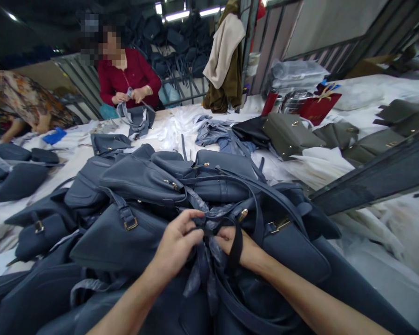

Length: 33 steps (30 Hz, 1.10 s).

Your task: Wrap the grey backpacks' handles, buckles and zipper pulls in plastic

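Observation:
Both my hands are over a heap of dark blue bags at the middle of the view. My left hand pinches a black strap between thumb and fingers. Close by on the right, my right hand has its fingers closed on the same strap, which loops over the back of that hand. Thin plastic wrapping hangs just below my fingers, around the bag handles. A gold buckle shows on a bag to the left, and another gold buckle to the right.
Across the table a person in a red top handles a grey-blue bag piece. Olive bags and a red gift bag lie at the right. A slanting metal beam crosses the right side. Clothes hang from a post.

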Each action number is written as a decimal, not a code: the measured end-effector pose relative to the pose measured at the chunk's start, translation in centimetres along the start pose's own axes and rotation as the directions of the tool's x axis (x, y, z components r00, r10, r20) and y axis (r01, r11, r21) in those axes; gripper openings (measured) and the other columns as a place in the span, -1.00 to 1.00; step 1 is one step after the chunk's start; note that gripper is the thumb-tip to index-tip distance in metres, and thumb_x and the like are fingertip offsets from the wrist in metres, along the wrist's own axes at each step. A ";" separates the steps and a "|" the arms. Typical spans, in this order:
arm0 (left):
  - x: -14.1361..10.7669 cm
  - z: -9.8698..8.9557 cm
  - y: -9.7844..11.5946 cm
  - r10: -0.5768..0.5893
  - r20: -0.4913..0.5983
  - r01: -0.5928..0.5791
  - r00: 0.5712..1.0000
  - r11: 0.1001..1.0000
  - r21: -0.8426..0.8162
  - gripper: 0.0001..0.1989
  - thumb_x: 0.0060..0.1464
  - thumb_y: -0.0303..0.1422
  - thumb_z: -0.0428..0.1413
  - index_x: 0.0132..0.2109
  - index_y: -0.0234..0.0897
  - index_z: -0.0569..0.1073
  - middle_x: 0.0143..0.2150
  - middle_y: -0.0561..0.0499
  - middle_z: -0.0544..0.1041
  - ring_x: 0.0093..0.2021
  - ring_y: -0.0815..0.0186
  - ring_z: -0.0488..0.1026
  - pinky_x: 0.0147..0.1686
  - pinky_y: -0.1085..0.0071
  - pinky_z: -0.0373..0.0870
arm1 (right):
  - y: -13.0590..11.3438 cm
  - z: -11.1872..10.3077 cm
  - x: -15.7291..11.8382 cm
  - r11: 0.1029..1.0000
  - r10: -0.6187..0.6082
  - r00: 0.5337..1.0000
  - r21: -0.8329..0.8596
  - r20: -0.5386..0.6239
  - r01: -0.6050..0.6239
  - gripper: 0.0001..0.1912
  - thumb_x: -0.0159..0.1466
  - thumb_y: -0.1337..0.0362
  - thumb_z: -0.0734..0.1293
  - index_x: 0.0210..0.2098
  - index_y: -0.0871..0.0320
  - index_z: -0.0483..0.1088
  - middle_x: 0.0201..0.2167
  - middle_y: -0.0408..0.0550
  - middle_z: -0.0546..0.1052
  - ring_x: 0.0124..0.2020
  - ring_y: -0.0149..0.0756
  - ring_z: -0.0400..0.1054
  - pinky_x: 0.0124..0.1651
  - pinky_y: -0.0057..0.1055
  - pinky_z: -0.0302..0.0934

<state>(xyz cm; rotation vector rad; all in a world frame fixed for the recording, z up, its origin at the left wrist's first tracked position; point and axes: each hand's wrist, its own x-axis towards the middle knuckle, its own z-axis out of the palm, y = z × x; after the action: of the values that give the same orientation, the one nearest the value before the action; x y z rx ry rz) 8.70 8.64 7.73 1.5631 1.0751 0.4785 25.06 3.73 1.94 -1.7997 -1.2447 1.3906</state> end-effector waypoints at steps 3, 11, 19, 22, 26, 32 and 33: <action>0.7 -1.4 0.8 -0.124 -0.030 0.108 0.992 0.943 -0.315 -0.69 -0.03 -0.33 0.12 -0.10 -0.32 0.38 -0.63 0.25 0.13 -0.63 0.48 0.06 -0.60 0.55 0.02 | -0.2 -0.1 -0.7 0.999 0.014 0.998 0.041 -0.068 -0.011 -0.72 0.08 0.22 0.33 -0.70 0.13 0.25 -0.69 -0.20 0.28 -0.55 -0.36 0.20 -0.48 -0.44 -0.02; -0.6 -2.5 2.0 0.287 -0.064 -0.239 0.956 0.885 0.399 -0.83 0.17 -0.44 0.01 -0.13 -0.26 0.46 -0.22 -0.02 0.49 -0.18 0.24 0.42 -0.13 0.33 0.34 | -0.5 -0.9 -1.4 0.943 0.091 0.992 0.311 0.086 -0.114 -0.81 -0.06 0.15 0.31 -0.62 0.14 0.28 -0.69 -0.24 0.25 -0.60 -0.43 0.12 -0.54 -0.47 -0.06; -0.8 1.4 1.1 0.467 0.465 -0.608 0.752 0.217 0.764 -0.79 0.22 -0.51 -0.06 -0.15 -0.30 0.46 -0.14 -0.10 0.47 -0.17 0.16 0.35 -0.19 0.24 0.32 | -0.3 -1.2 -1.5 0.910 0.080 0.983 0.390 0.166 -0.140 -0.79 -0.10 0.15 0.33 -0.60 0.14 0.27 -0.67 -0.28 0.19 -0.58 -0.44 0.06 -0.53 -0.47 -0.09; -0.1 1.5 0.5 0.286 0.472 -0.539 0.834 0.232 0.810 -0.77 0.23 -0.51 -0.07 -0.15 -0.25 0.47 -0.20 -0.06 0.44 -0.23 0.17 0.35 -0.28 0.27 0.31 | 0.0 -1.0 -2.5 0.925 0.054 0.989 0.367 0.137 -0.101 -0.83 -0.06 0.21 0.33 -0.61 0.14 0.26 -0.64 -0.28 0.19 -0.54 -0.44 0.06 -0.50 -0.48 -0.07; 0.0 0.4 1.1 0.218 0.481 -0.527 0.849 0.404 0.747 -0.83 0.21 -0.39 0.02 -0.10 -0.16 0.47 -0.19 -0.01 0.42 -0.18 0.19 0.35 -0.22 0.27 0.30 | -0.2 -0.7 -4.2 0.948 0.027 0.992 0.311 0.120 -0.063 -0.84 0.01 0.20 0.29 -0.59 0.13 0.26 -0.65 -0.26 0.25 -0.55 -0.42 0.13 -0.49 -0.48 0.01; 0.3 0.1 2.7 0.132 0.506 -0.509 0.853 0.430 0.746 -0.71 0.28 -0.18 -0.04 -0.21 -0.18 0.53 -0.26 -0.01 0.42 -0.22 0.20 0.36 -0.24 0.28 0.30 | -1.7 -0.7 -4.8 0.931 0.175 0.978 0.305 0.113 -0.201 -0.84 -0.04 0.16 0.27 -0.54 0.13 0.30 -0.70 -0.29 0.20 -0.64 -0.45 0.09 -0.56 -0.48 -0.02; 0.4 0.2 2.5 0.127 0.505 -0.510 0.854 0.398 0.763 -0.69 0.27 -0.15 -0.02 -0.25 -0.21 0.53 -0.25 -0.02 0.42 -0.22 0.18 0.36 -0.25 0.27 0.29 | -1.9 -0.7 -4.8 0.923 0.214 0.972 0.307 0.094 -0.232 -0.83 -0.05 0.17 0.28 -0.51 0.15 0.34 -0.71 -0.30 0.19 -0.65 -0.45 0.08 -0.57 -0.48 -0.02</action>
<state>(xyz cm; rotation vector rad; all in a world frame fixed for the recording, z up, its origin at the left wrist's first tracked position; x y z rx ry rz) 9.98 9.02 9.84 2.7223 0.6903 -0.2377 24.92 0.35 5.87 -1.7226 -0.8027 1.6729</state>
